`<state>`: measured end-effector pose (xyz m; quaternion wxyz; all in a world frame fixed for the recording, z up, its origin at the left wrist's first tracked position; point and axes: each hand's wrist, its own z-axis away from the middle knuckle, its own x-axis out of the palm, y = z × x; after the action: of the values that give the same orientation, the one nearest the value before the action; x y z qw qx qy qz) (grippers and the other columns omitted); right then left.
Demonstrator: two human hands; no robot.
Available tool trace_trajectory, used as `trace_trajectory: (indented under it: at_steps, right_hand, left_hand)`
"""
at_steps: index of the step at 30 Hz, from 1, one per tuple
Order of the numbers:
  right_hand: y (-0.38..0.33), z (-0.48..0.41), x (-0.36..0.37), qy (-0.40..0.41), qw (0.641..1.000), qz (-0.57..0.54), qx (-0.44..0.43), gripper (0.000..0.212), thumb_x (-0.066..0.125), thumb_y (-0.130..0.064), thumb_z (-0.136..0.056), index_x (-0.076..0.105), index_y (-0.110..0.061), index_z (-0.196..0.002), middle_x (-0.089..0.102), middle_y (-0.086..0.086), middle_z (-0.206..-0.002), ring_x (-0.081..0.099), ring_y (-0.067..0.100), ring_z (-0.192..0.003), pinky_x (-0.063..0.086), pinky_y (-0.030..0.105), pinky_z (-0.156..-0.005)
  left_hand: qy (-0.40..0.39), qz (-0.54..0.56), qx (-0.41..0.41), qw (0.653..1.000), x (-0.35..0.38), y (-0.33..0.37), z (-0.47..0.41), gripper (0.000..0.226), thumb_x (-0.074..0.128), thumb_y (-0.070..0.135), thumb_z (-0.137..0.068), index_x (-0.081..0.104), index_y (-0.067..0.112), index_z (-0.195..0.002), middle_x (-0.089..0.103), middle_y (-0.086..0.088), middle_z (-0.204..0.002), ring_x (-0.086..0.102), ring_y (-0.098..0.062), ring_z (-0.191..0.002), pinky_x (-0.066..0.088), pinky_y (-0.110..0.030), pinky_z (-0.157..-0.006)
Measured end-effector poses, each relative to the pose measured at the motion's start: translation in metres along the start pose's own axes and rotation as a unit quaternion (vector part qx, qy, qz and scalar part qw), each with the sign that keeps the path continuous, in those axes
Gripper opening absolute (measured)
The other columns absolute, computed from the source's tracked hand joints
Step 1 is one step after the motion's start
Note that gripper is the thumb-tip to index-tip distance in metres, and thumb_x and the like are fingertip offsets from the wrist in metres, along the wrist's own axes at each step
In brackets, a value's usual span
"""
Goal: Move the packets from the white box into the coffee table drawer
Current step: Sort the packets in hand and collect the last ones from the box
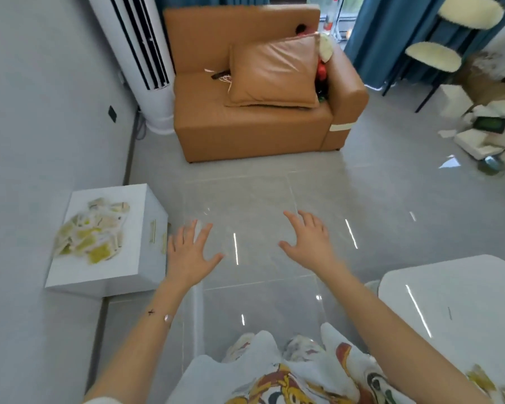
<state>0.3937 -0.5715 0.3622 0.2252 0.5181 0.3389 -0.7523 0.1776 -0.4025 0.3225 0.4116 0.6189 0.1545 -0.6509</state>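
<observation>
- Packets point(91, 231) lie heaped on the white box point(126, 265), toward its left edge; none looks moved yet.
- Left hand point(188, 252) and right hand point(309, 243) hover empty, fingers spread.
- Next: reach left and grasp packets.

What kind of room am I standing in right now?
Most likely a home living room: a tan leather sofa with a matching cushion, a tall floor-standing air conditioner in the corner beside it, and blue curtains at the window behind.
</observation>
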Motion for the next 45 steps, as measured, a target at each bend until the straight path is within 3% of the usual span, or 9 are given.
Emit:
trace_trajectory:
  at_steps: [5,11,14,17,24,27,33,39,45]
  right_hand:
    - [-0.060,-0.071,-0.002,-0.017,0.997,0.020,-0.076,0.073,0.057,-0.048,-0.087,0.023,-0.031,-0.149,0.023,0.006,-0.155,0.018,0.027,-0.143,0.016,0.042,-0.114]
    - [-0.119,-0.165,0.002,-0.050,0.986,0.042,-0.153,0.075,0.059,-0.048,-0.087,0.023,-0.030,-0.150,0.023,0.007,-0.155,0.019,0.028,-0.143,0.019,0.043,-0.114]
    - [-0.152,-0.217,0.003,-0.061,0.978,0.046,-0.196,0.075,0.060,-0.047,-0.086,0.024,-0.029,-0.149,0.024,0.007,-0.155,0.020,0.028,-0.142,0.020,0.042,-0.113]
    - [-0.189,-0.266,0.002,-0.075,0.965,0.057,-0.246,0.074,0.060,-0.045,-0.086,0.024,-0.028,-0.149,0.024,0.007,-0.154,0.019,0.027,-0.142,0.019,0.042,-0.113]
    - [-0.281,-0.358,0.010,-0.112,0.910,0.097,-0.387,0.071,0.059,-0.044,-0.088,0.025,-0.030,-0.149,0.021,0.007,-0.156,0.012,0.028,-0.145,0.017,0.043,-0.116]
    - [-0.323,-0.386,0.017,-0.128,0.888,0.097,-0.430,0.072,0.060,-0.041,-0.088,0.025,-0.028,-0.149,0.022,0.007,-0.155,0.012,0.028,-0.145,0.017,0.044,-0.116]
    - [-0.405,-0.419,0.042,-0.149,0.848,0.115,-0.495,0.071,0.062,-0.037,-0.087,0.028,-0.027,-0.148,0.028,0.007,-0.152,0.020,0.029,-0.142,0.020,0.043,-0.113]
    - [-0.476,-0.438,0.089,-0.172,0.823,0.156,-0.519,0.072,0.060,-0.038,-0.088,0.024,-0.025,-0.150,0.026,0.009,-0.154,0.017,0.030,-0.143,0.020,0.043,-0.114]
    - [-0.540,-0.456,0.151,-0.225,0.804,0.178,-0.521,0.070,0.058,-0.037,-0.091,0.023,-0.024,-0.150,0.024,0.008,-0.154,0.016,0.029,-0.144,0.021,0.045,-0.116]
  left_hand:
    - [0.013,0.021,-0.072,0.997,-0.021,-0.056,-0.027,0.098,0.017,0.080,-0.064,0.015,0.037,-0.151,0.002,-0.003,-0.161,-0.002,-0.028,-0.148,0.001,-0.051,-0.117]
    - [0.028,0.025,-0.173,0.984,-0.033,-0.106,-0.062,0.080,0.044,0.066,-0.086,0.012,0.036,-0.152,-0.002,-0.001,-0.162,-0.002,-0.028,-0.148,0.003,-0.051,-0.118]
    - [0.048,0.042,-0.225,0.972,-0.043,-0.131,-0.083,0.083,0.040,0.069,-0.080,0.015,0.036,-0.151,0.001,-0.001,-0.161,0.000,-0.029,-0.147,0.003,-0.051,-0.117]
    - [0.071,0.055,-0.290,0.953,-0.053,-0.154,-0.102,0.089,0.029,0.075,-0.072,0.017,0.036,-0.151,0.003,-0.001,-0.161,0.002,-0.029,-0.147,0.004,-0.052,-0.116]
    - [0.120,0.090,-0.440,0.886,-0.072,-0.189,-0.123,0.087,0.031,0.071,-0.073,0.017,0.036,-0.151,0.005,-0.001,-0.161,0.003,-0.030,-0.147,0.006,-0.052,-0.117]
    - [0.141,0.101,-0.492,0.853,-0.076,-0.202,-0.122,0.094,0.022,0.079,-0.067,0.017,0.037,-0.151,0.005,-0.001,-0.161,0.005,-0.030,-0.147,0.007,-0.051,-0.116]
    - [0.158,0.127,-0.555,0.807,-0.076,-0.238,-0.121,0.098,0.018,0.080,-0.064,0.018,0.035,-0.151,0.008,-0.003,-0.161,0.006,-0.031,-0.147,0.007,-0.051,-0.116]
    - [0.131,0.170,-0.607,0.765,-0.050,-0.295,-0.128,0.080,0.048,0.065,-0.086,0.015,0.033,-0.152,0.005,-0.004,-0.162,0.006,-0.031,-0.147,0.008,-0.049,-0.117]
    - [0.094,0.199,-0.599,0.770,-0.025,-0.353,-0.149,0.094,0.019,0.077,-0.069,0.015,0.033,-0.152,0.007,-0.006,-0.161,0.007,-0.032,-0.147,0.008,-0.050,-0.117]
